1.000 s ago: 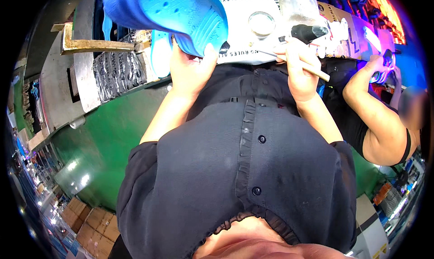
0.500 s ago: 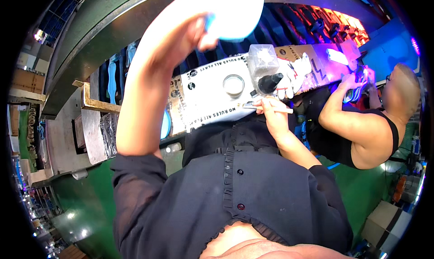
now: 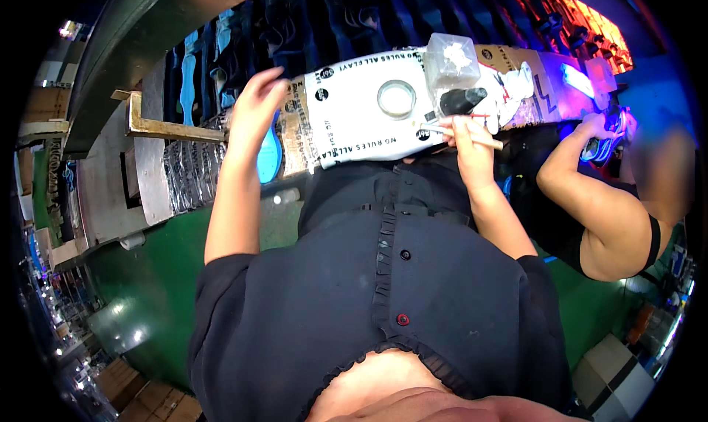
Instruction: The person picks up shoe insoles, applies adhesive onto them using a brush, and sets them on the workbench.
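My left hand [image 3: 258, 98] is raised with its fingers apart and holds nothing; it hovers over the left end of the work board [image 3: 346, 120], which is covered in white printed paper. Just below it a blue shoe sole [image 3: 269, 153] lies at the board's edge. My right hand [image 3: 468, 138] is shut on a thin wooden brush handle [image 3: 488, 141], close to a black brush head [image 3: 463, 101]. A clear plastic tub [image 3: 451, 57] with white stuff and a round tin [image 3: 396, 98] stand on the board.
A rack of dark and blue shoe parts [image 3: 295, 24] runs behind the board. A metal bracket [image 3: 169, 127] and grey machine housing sit to the left. A co-worker's arm [image 3: 590, 201] works at the right. Green floor [image 3: 147, 274] and cardboard boxes [image 3: 147, 400] lie below.
My left hand held a blue shoe piece, lifted it high, and now is empty and lower, near the rack. My right hand has kept the brush near the tub.
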Demonstrator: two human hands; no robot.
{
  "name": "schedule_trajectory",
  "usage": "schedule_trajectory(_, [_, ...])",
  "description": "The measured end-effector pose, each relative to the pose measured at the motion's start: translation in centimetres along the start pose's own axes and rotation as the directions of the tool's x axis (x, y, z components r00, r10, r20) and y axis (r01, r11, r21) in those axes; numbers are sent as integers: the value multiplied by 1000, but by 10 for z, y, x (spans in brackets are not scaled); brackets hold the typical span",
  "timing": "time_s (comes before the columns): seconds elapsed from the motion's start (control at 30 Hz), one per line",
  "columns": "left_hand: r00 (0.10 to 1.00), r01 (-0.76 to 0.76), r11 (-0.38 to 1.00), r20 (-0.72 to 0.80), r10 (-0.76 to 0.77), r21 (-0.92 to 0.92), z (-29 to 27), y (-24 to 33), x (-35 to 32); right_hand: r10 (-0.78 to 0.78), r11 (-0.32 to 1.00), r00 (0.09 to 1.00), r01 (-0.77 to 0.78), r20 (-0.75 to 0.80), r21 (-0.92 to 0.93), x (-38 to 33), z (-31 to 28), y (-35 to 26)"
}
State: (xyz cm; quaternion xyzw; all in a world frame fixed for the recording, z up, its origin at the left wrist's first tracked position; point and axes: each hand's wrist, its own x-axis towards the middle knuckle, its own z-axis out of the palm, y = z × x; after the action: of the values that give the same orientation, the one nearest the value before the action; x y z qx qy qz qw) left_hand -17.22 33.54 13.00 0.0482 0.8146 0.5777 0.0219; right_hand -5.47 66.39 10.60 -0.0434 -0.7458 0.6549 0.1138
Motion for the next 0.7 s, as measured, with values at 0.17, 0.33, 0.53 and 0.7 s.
schedule_trajectory(0.17, [935, 354, 376, -319, -154, 856, -47, -106, -81, -16, 997, 998, 21, 63, -69, 33, 10, 24])
schedule_trajectory(0.33, [845, 534, 755, -276, -458, 380, -53, -171, -110, -102, 947, 981, 146, 163, -287, 55, 28, 34])
schedule_trajectory(0.53, [748, 584, 595, 80, -659, -552, -39, -158, -98, -124, 925, 950, 215, 285, -314, 64, 33, 59])
schedule_trajectory(0.7, [747, 622, 381, 374, -550, -684, -23, -151, -97, -81, 896, 941, 214, 330, -388, 65, 36, 56])
